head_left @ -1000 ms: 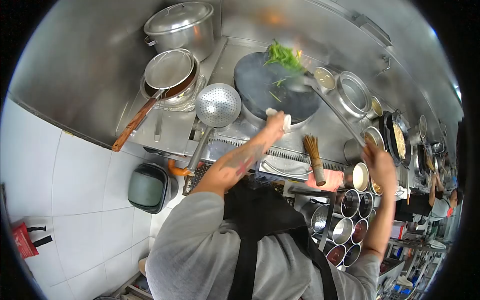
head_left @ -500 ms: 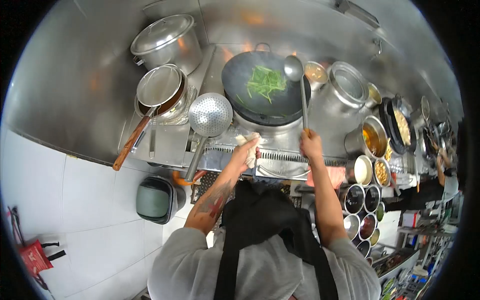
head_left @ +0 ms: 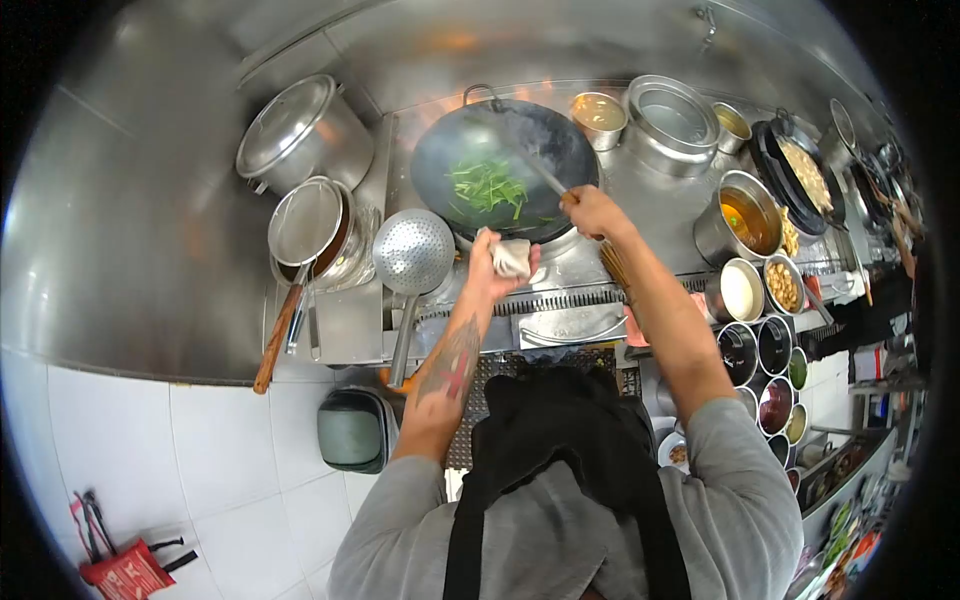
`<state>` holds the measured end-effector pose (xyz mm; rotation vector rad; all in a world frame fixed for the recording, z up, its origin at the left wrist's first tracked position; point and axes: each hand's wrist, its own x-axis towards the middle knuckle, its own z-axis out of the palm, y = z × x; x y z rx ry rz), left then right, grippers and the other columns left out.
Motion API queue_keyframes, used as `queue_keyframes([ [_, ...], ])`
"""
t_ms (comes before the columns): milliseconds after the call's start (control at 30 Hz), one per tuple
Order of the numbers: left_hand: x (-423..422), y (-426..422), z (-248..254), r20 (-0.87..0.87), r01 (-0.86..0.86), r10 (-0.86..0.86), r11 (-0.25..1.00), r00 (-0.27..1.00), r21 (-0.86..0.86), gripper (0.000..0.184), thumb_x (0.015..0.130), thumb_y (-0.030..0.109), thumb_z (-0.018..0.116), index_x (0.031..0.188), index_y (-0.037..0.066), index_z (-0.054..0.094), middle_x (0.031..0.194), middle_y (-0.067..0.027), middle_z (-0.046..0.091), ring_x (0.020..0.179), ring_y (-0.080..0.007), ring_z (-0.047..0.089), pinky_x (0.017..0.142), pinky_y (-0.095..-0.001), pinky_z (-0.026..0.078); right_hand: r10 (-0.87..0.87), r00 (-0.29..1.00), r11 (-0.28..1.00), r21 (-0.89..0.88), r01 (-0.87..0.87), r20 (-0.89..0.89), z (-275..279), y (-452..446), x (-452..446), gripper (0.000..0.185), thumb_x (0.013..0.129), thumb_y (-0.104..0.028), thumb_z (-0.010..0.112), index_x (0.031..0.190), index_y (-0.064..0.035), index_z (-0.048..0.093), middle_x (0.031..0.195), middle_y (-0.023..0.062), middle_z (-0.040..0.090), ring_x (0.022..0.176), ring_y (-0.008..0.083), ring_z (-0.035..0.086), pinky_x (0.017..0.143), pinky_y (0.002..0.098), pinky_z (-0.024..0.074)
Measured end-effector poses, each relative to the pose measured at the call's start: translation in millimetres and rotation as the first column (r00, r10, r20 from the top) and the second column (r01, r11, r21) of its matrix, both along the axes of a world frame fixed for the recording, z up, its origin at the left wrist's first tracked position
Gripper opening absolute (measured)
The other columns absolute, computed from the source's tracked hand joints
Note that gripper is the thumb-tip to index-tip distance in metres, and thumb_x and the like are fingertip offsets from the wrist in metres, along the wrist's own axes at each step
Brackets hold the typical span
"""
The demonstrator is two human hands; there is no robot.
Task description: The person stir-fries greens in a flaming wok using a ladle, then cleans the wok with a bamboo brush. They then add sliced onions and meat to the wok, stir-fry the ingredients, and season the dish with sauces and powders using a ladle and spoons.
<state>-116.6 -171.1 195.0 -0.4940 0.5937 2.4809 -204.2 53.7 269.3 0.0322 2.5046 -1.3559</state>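
Note:
A dark wok sits on the stove with green vegetables in its lower middle, and light steam hangs over it. My left hand holds a folded white cloth just below the wok's near rim. My right hand is closed round the handle of a metal ladle, to the right of the wok. The ladle reaches over the wok, its head blurred near the far side. Under my right forearm lies a bamboo brush, partly hidden.
A perforated skimmer, a strainer and a lidded pot stand left. Right are a pot of orange liquid, a large metal pot and several containers. A person's arm shows at far right.
The vegetables, tossed up at the wok's far edge a second ago, lie inside it. My left hand left the rim, then came back near it. The ladle swung leftward over the wok. The view shifted.

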Motion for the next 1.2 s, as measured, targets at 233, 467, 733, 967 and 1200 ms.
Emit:
queue_keyframes([
  [233, -84.2, 26.7, -37.1, 0.167, -0.075, 0.12, 0.964, 0.979, -0.256, 0.025, 0.089, 0.034, 0.05, 0.092, 0.01, 0.056, 0.073, -0.0056, 0.057, 0.07, -0.025, 0.059, 0.061, -0.0418, 0.049, 0.485, 0.813, 0.695, 0.706, -0.136, -0.321, 80.8, 57.6, 101.8, 0.032, 0.086, -0.015, 0.056, 0.115, -0.006, 0.063, 0.082, 0.0227, 0.068, 0.076, 0.0379, 0.067, 0.074, 0.0487, 0.0531],
  [467, -77.2, 13.7, -65.7, 0.06, -0.161, 0.183, 0.951, 0.981, -0.265, 0.014, 0.097, 0.015, 0.043, 0.087, 0.013, 0.052, 0.066, -0.0014, 0.056, 0.049, -0.0185, 0.056, 0.04, -0.0347, 0.046, 0.566, 0.75, 0.585, 0.808, -0.073, -0.342, 176.4, 107.0, 170.1, 0.026, 0.087, -0.013, 0.058, 0.111, -0.0037, 0.063, 0.08, 0.0197, 0.066, 0.079, 0.0385, 0.065, 0.073, 0.0487, 0.0492],
  [733, -35.0, 36.2, 4.9, 0.063, -0.204, 0.225, 0.949, 0.972, -0.24, 0.018, 0.099, 0.027, 0.049, 0.099, 0.011, 0.057, 0.08, -0.0064, 0.063, 0.065, -0.0206, 0.062, 0.049, -0.0318, 0.05, 0.471, 0.847, 0.534, 0.844, -0.05, -0.248, 142.2, 54.6, 158.2, 0.019, 0.087, -0.015, 0.052, 0.087, -0.0031, 0.067, 0.079, 0.0215, 0.067, 0.079, 0.0385, 0.067, 0.073, 0.0491, 0.0522],
  [967, 50.1, 50.0, -85.7, -0.088, -0.22, 0.204, 0.932, 0.975, -0.287, 0.022, 0.094, 0.01, 0.053, 0.116, 0.004, 0.054, 0.104, -0.0108, 0.063, 0.084, -0.0211, 0.065, 0.071, -0.0394, 0.055, 0.31, 0.89, 0.592, 0.8, 0.095, -0.335, 103.5, 32.0, 156.4, 0.022, 0.089, -0.018, 0.055, 0.105, -0.0042, 0.064, 0.074, 0.0206, 0.066, 0.074, 0.0387, 0.066, 0.068, 0.0478, 0.053],
  [1200, 7.9, 12.9, -23.2, -0.033, -0.121, 0.117, 0.932, 0.993, -0.343, 0.024, 0.1, 0.027, 0.044, 0.093, 0.006, 0.053, 0.074, -0.0082, 0.059, 0.061, -0.0186, 0.059, 0.048, -0.0331, 0.05, 0.515, 0.856, 0.432, 0.878, -0.207, -0.052, 256.8, 53.7, 194.8, 0.02, 0.085, -0.018, 0.061, 0.098, -0.0041, 0.066, 0.084, 0.0172, 0.068, 0.083, 0.0368, 0.065, 0.073, 0.0488, 0.0505],
])
